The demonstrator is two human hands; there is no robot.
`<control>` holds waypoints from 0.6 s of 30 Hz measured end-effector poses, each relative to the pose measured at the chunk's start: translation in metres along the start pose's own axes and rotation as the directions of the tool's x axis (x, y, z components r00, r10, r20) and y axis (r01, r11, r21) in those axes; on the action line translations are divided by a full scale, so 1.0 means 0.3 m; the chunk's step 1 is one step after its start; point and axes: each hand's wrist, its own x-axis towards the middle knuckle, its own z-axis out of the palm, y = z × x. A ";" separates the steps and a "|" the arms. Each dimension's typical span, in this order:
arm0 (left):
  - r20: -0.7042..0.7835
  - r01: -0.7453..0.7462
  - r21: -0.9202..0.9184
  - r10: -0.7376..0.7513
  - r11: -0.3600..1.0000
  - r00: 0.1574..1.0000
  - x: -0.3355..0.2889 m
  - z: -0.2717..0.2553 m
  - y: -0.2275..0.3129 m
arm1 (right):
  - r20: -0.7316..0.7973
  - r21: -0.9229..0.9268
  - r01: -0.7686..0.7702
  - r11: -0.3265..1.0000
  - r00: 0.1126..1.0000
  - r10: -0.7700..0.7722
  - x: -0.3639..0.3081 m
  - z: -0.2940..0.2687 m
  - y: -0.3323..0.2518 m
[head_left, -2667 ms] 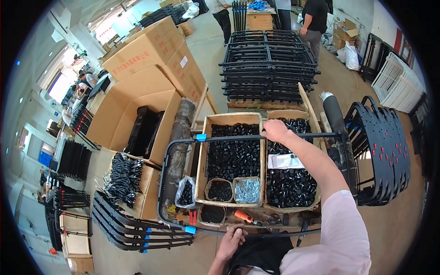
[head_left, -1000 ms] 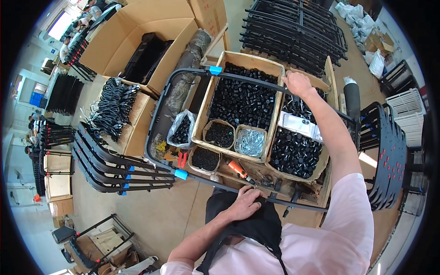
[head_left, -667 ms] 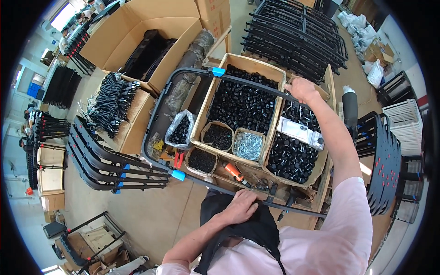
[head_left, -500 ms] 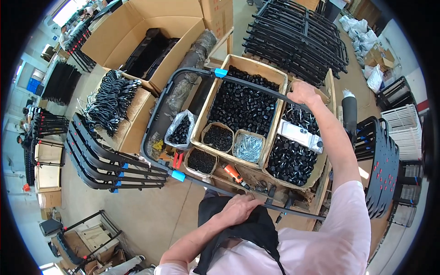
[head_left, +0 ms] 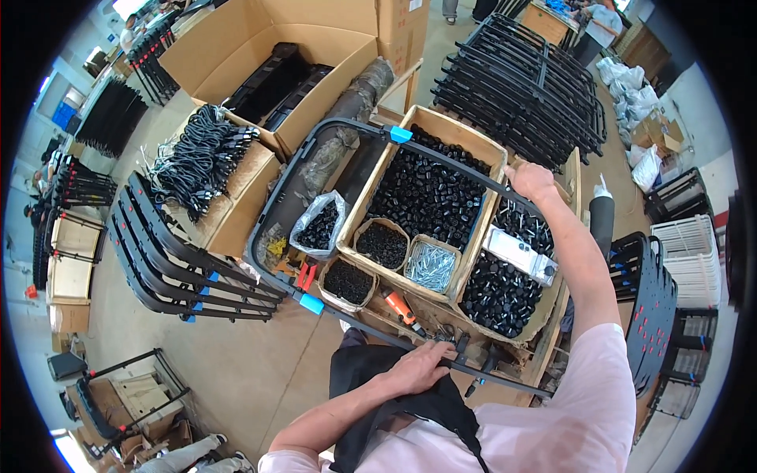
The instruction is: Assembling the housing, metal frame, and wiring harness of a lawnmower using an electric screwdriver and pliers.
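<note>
A black tubular frame (head_left: 359, 127) with a rounded left end lies across the parts boxes, pieces of blue tape (head_left: 311, 303) on its two long bars. My right hand (head_left: 532, 180) is closed around its far bar, arm stretched forward. Close to my body, my left hand (head_left: 418, 367) is closed over the near bar; its fingertips are partly hidden. Under the frame, a wooden box (head_left: 347, 225) holds black plastic caps (head_left: 430, 185) and a smaller tub of silver screws (head_left: 431, 266). Black screw-in feet (head_left: 501, 299) fill the box on the right.
An orange power screwdriver (head_left: 402, 307) and red-handled pliers (head_left: 306, 276) lie at the bench's near edge. Bundled black cords (head_left: 205, 158) and an open carton (head_left: 331, 27) stand left and behind. Stacked black frames (head_left: 520, 87) stand far right; curved frames (head_left: 181, 260) near left.
The whole view has shifted slightly. Both hands keep hold of the black frame, which stays in nearly the same place over the boxes.
</note>
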 end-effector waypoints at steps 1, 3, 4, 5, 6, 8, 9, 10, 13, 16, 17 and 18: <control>-0.013 0.029 -0.061 -0.030 0.998 0.999 -0.001 0.003 -0.002 | -0.002 -0.009 0.003 1.000 1.000 -0.003 -0.003 0.004 0.008; -0.027 0.050 -0.130 -0.054 0.990 0.998 -0.005 0.006 -0.007 | 0.017 -0.097 0.132 0.987 0.991 -0.131 -0.004 0.007 0.022; -0.012 0.026 -0.068 -0.027 0.997 1.000 -0.009 -0.005 -0.007 | -0.005 -0.090 0.149 0.985 0.989 -0.150 -0.013 -0.001 -0.006; 0.005 0.001 -0.006 -0.001 1.000 1.000 -0.011 -0.015 -0.005 | -0.006 -0.098 0.156 0.983 0.988 -0.157 -0.027 -0.016 -0.018; -0.003 0.000 -0.013 0.000 1.000 1.000 -0.014 -0.022 0.002 | 0.060 -0.151 0.173 0.973 0.984 -0.166 -0.045 -0.032 -0.029; 0.070 0.081 0.084 -0.087 0.993 0.994 -0.020 -0.040 0.036 | 0.157 -0.251 0.215 0.944 0.971 -0.179 -0.046 -0.040 -0.022; 0.066 0.077 0.078 -0.082 0.994 0.994 -0.015 -0.043 0.041 | 0.156 -0.259 0.215 0.942 0.971 -0.179 -0.036 -0.037 -0.006; 0.143 0.111 0.087 -0.123 0.990 0.982 -0.010 -0.048 0.042 | 0.245 -0.117 0.126 0.985 0.965 -0.094 -0.028 -0.047 -0.010; 0.184 0.123 0.089 -0.138 0.988 0.973 -0.005 -0.015 0.010 | 0.396 0.087 -0.121 0.989 0.915 0.077 -0.019 -0.040 -0.022; 0.143 0.085 0.070 -0.094 0.994 0.985 -0.015 -0.013 0.004 | -0.002 -0.087 0.108 0.990 0.994 -0.108 -0.039 -0.028 -0.056; 0.158 0.039 0.061 -0.048 0.997 0.986 -0.011 -0.011 0.016 | -0.002 -0.096 0.093 0.991 0.996 -0.093 -0.016 0.011 0.004; 0.167 0.023 0.057 -0.032 0.998 0.985 -0.006 -0.012 0.025 | -0.006 -0.100 0.194 0.976 0.981 -0.196 0.025 0.076 0.085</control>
